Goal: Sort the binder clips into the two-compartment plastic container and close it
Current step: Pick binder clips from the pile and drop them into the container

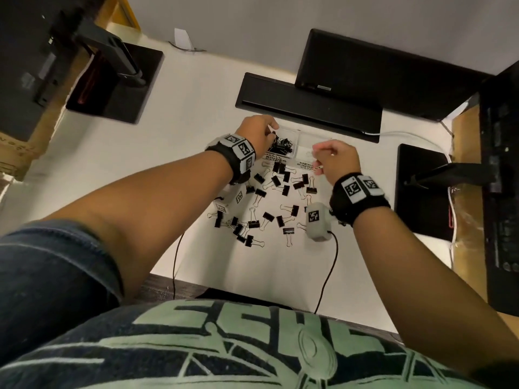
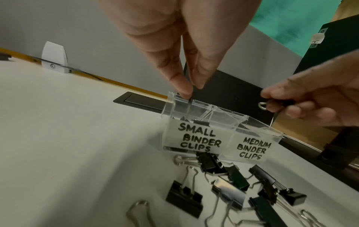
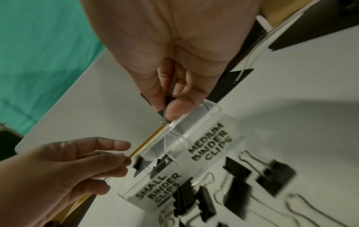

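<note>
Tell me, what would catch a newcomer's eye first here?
Black binder clips lie scattered over the white desk in front of a clear two-compartment container labelled SMALL and MEDIUM. The left hand pinches a small clip over the SMALL side, already partly filled. The right hand holds another clip near the MEDIUM side.

Binder clips [image 1: 261,192]: black bodies, silver wire handles. Container [image 2: 223,122]: clear plastic, white labels [image 2: 196,139] with black hand lettering. Tabletop [image 1: 196,108]: white. Wrist bands [image 1: 356,189]: black with black-and-white square marker patterns. Shirt [image 1: 224,346]: dark with pale green print.
</note>
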Demonstrator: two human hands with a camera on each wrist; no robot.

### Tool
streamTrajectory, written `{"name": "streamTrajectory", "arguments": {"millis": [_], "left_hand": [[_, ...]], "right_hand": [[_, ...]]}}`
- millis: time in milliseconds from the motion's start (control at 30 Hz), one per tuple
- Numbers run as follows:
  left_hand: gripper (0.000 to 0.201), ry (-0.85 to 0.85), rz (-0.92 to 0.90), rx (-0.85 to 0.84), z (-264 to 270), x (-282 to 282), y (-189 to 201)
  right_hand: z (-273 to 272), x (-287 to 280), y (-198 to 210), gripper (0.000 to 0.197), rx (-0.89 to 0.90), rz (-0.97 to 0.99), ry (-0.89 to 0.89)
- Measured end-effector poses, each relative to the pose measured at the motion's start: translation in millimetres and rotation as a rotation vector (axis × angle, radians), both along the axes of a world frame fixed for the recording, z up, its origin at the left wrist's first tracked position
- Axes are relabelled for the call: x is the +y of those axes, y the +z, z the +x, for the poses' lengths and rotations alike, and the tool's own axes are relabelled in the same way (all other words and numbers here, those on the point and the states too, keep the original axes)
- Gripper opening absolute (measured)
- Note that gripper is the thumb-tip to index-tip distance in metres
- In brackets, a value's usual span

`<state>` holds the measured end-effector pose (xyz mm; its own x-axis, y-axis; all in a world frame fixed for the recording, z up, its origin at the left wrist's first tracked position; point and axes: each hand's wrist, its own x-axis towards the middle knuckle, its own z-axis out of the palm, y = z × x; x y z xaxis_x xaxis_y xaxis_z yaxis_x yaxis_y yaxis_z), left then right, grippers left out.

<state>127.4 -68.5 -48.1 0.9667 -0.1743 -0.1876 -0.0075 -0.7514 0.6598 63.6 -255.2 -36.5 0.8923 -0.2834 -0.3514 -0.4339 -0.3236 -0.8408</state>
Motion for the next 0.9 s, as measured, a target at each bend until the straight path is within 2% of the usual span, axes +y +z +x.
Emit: {"name": "streamTrajectory", "arguments": {"millis": [133,233,400,533,633,767,833,900], "left_hand": [[0.024,0.007,-0.018,-0.019,-9.1,11.1,4.9],[0.018,0.011,-0.026,-0.025,-25.0,27.3,6.2],[0.017,0.028,-0.009,0.067,-63.6,62.9,-3.3],[0.018,-0.055,0.099,0.158,-101.9,94.1,-16.2],[0.018,-0.117,0.192,0.233,-127.2,109.6,-31.3],[0.022,-0.095,0.146,0.268,-144.8,116.1,-40.7],[0.028,-0.092,0.133,0.253,-148.3,116.0,-42.5],[0.031,-0.093,0.124,0.246,-149.6,115.7,-44.3]], "right_hand": [[29.9,18.4,1.7,0.015,-0.030,-0.077,0.083],[42.5,36.2,-3.8,0.019,-0.035,-0.146,0.172],[39.8,53.0,-8.0,0.030,0.013,-0.200,0.257],[9.1,72.4,-0.4,0.029,-0.048,-0.312,0.318],[-31.5,88.6,-9.0,0.022,0.055,-0.280,0.516],[-74.1,99.4,-33.8,0.014,0.156,-0.391,0.777],[-83.4,97.0,-42.6,0.002,0.164,-0.411,0.810],[-83.2,90.9,-47.9,0.004,0.154,-0.438,0.793]]}}
